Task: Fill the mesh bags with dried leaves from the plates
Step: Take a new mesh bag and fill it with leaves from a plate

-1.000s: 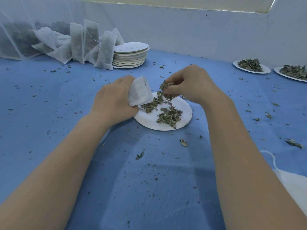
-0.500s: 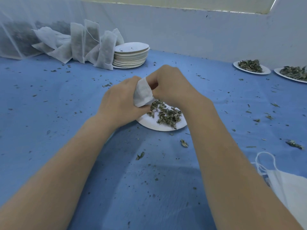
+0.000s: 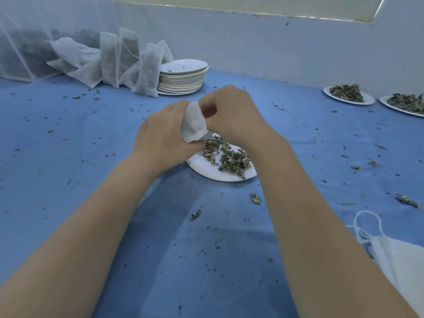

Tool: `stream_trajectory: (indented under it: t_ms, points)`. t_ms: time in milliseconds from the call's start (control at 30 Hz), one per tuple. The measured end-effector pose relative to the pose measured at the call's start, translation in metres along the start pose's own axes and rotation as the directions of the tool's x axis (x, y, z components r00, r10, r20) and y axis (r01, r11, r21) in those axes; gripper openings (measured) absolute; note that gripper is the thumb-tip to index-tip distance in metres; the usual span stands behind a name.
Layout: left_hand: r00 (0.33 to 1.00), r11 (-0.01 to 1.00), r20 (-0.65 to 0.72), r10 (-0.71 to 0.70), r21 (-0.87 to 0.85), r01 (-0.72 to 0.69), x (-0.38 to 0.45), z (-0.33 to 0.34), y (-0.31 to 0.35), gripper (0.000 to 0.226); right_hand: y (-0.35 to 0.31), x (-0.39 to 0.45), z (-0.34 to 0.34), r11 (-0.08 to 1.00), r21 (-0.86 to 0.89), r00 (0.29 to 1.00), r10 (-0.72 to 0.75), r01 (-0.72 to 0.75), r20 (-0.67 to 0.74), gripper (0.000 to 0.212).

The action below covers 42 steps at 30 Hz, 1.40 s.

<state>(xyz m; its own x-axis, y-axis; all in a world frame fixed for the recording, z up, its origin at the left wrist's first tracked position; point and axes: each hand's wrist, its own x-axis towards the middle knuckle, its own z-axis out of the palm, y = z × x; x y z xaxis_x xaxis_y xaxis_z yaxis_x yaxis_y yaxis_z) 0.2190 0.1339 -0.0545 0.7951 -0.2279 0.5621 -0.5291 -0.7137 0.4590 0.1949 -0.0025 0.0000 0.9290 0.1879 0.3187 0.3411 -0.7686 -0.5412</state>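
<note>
Now the two hands meet just above the far-left rim of the paper plate (image 3: 207, 171), where a second ago they were apart. The left hand (image 3: 160, 136) grips a small white mesh bag (image 3: 193, 123), fingers curled round its lower part, much as before. The right hand (image 3: 231, 113) then held a pinch of leaves above the plate; it has since come across to the bag, and its curled fingers now press against the bag's top edge. Whether leaves are still between those fingers cannot be told.

Below and just right of the hands, the dried leaves (image 3: 229, 157) lie heaped on the plate, partly hidden by the right wrist. Beyond the left hand stand a stack of empty plates (image 3: 183, 76) and leaning filled bags (image 3: 128, 58). Far off to the right of the right hand sit two more plates of leaves (image 3: 347, 94). Beside the right forearm lie empty bags with strings (image 3: 399, 255). Crumbs dot the blue cloth (image 3: 68, 145).
</note>
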Motion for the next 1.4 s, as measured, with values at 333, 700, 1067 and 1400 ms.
stream_trajectory:
  t_ms: [333, 700, 1067, 1400]
  points:
    - [0.998, 0.973, -0.013, -0.065, 0.223, 0.066, 0.006, -0.013, -0.023, 0.042, 0.020, 0.014, -0.008, 0.990, -0.056, 0.987, 0.135, -0.131, 0.085, 0.025]
    - [0.993, 0.974, -0.005, -0.117, 0.196, 0.116, 0.007, -0.013, -0.028, 0.042, 0.037, 0.015, 0.011, 0.911, -0.412, 0.911, 0.140, 0.036, 0.389, 0.042]
    - [0.990, 0.975, 0.025, -0.142, 0.178, 0.135, 0.007, -0.013, -0.027, 0.042, 0.053, 0.017, 0.002, 0.805, -0.578, 0.873, 0.373, -0.136, 0.314, 0.061]
    - [0.993, 0.972, 0.068, -0.094, 0.221, 0.077, 0.004, -0.010, -0.023, 0.042, 0.043, 0.016, 0.010, 0.934, -0.354, 0.949, 0.153, -0.047, 0.276, 0.028]
